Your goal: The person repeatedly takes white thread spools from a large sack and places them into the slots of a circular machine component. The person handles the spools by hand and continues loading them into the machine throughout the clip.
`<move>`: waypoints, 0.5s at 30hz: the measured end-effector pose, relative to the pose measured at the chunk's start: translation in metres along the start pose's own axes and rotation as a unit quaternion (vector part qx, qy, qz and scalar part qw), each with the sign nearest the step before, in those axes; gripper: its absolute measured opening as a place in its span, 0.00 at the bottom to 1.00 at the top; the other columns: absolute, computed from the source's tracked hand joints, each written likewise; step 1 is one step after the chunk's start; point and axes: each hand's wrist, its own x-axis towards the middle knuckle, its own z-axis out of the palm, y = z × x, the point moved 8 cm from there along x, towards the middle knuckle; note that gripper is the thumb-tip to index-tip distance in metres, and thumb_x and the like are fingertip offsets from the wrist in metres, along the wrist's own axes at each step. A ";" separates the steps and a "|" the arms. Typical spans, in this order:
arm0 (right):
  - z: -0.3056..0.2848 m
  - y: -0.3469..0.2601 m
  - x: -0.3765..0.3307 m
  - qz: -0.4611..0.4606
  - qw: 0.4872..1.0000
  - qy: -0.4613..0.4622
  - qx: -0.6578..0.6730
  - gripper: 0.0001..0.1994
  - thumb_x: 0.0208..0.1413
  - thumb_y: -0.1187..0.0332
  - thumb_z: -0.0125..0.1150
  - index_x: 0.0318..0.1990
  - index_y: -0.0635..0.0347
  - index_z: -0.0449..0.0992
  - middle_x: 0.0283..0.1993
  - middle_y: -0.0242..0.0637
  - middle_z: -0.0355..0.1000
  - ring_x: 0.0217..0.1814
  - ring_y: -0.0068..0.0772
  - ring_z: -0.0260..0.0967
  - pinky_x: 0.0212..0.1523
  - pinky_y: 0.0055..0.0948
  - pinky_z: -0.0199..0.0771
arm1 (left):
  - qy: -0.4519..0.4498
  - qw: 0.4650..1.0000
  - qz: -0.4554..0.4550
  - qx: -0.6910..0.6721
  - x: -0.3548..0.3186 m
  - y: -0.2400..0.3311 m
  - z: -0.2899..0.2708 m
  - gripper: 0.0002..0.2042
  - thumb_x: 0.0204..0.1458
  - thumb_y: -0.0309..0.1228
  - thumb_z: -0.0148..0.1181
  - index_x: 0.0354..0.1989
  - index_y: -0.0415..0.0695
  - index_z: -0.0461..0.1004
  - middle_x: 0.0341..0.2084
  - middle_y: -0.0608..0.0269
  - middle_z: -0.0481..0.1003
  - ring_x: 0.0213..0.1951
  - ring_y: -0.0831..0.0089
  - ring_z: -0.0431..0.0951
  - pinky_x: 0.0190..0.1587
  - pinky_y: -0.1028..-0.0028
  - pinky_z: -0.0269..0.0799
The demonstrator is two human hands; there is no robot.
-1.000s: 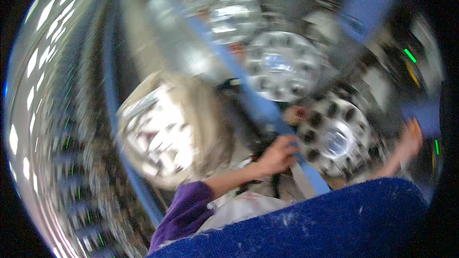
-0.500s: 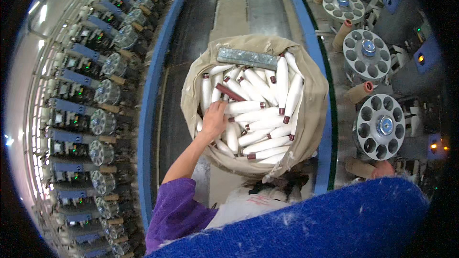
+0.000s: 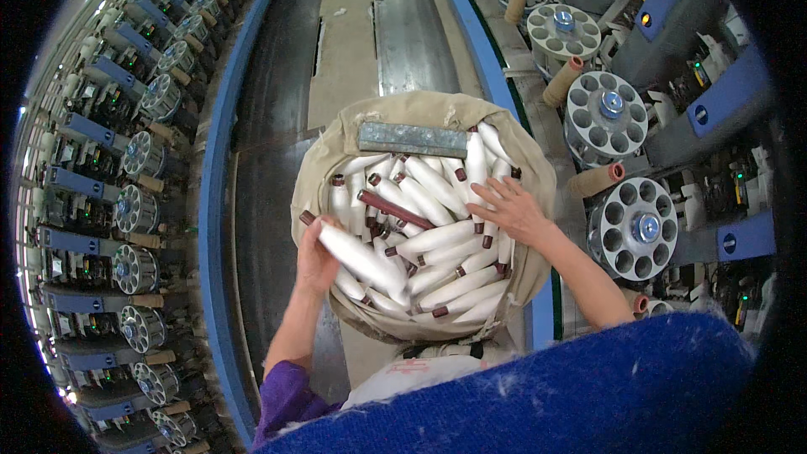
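Bobbins (image 3: 437, 240) wound with white yarn are heaped in a round tan fabric bin (image 3: 324, 160), seen from above at the middle of the view. Left hand (image 3: 315, 261) is closed around one white bobbin (image 3: 357, 259) at the bin's left rim; that bobbin is held slantwise, its dark red tube end pointing up and left. Right hand (image 3: 513, 210) is laid open and flat, fingers spread, on the pile at the bin's right side; nothing is gripped by it.

Bin is filled nearly to the rim. Most bobbins are seen with dark red tube tips. One bare dark red tube (image 3: 395, 208), without yarn, is lying across the top of the pile. A grey flat metal bar (image 3: 412, 139) is resting across the far side of the bin, over the bobbins.

To the right, round grey magazines with rings of holes (image 3: 639, 227) are seen on the blue and grey machine frame (image 3: 731, 240); tan cardboard cones (image 3: 593, 178) are noted beside them. To the left, a long row of similar units (image 3: 134, 210) is bent by the lens and hard to make out. A blue rail (image 3: 214, 202) is run down the aisle floor.

Lower bin wall is cut off by a blue fuzzy edge (image 3: 588, 395) at the bottom of the view. A purple sleeve (image 3: 286, 399) is partly hidden there
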 end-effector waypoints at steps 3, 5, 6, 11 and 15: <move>0.015 0.008 0.013 -0.052 0.994 -0.091 0.030 0.30 0.34 0.66 0.65 0.52 0.43 0.66 0.62 0.32 0.55 0.64 0.41 0.52 0.63 0.45 0.50 | 0.002 0.990 -0.138 -0.006 -0.009 -0.085 0.005 0.10 0.51 0.37 0.49 0.28 0.42 0.66 0.20 0.56 0.69 0.26 0.62 0.72 0.30 0.64 0.72; 0.016 0.015 0.026 -0.097 0.991 -0.079 0.046 0.33 0.30 0.65 0.66 0.52 0.45 0.66 0.62 0.32 0.56 0.65 0.40 0.50 0.65 0.45 0.45 | 0.104 0.956 -0.270 0.049 -0.011 -0.148 -0.015 0.11 0.55 0.37 0.45 0.36 0.40 0.64 0.23 0.55 0.69 0.27 0.62 0.72 0.32 0.62 0.74; 0.022 0.019 0.033 -0.110 0.987 -0.100 0.062 0.33 0.28 0.66 0.66 0.52 0.46 0.66 0.62 0.32 0.56 0.66 0.40 0.49 0.66 0.46 0.43 | 0.147 0.938 -0.315 0.005 -0.012 -0.175 -0.021 0.13 0.57 0.37 0.43 0.40 0.39 0.64 0.25 0.55 0.69 0.27 0.62 0.72 0.33 0.62 0.75; 0.054 0.031 0.068 -0.110 0.978 -0.144 0.099 0.31 0.27 0.68 0.64 0.48 0.56 0.68 0.57 0.33 0.61 0.66 0.41 0.49 0.66 0.50 0.42 | 0.102 0.980 -0.170 0.034 0.057 -0.196 -0.018 0.18 0.57 0.38 0.48 0.52 0.41 0.61 0.47 0.52 0.68 0.46 0.55 0.71 0.48 0.52 0.70; 0.045 0.023 0.083 -0.147 0.986 -0.059 0.050 0.27 0.26 0.69 0.63 0.43 0.59 0.69 0.47 0.36 0.63 0.58 0.46 0.54 0.64 0.49 0.48 | 0.243 0.963 -0.112 -0.027 0.074 -0.179 -0.015 0.16 0.53 0.29 0.54 0.49 0.43 0.64 0.41 0.55 0.71 0.43 0.59 0.73 0.43 0.58 0.73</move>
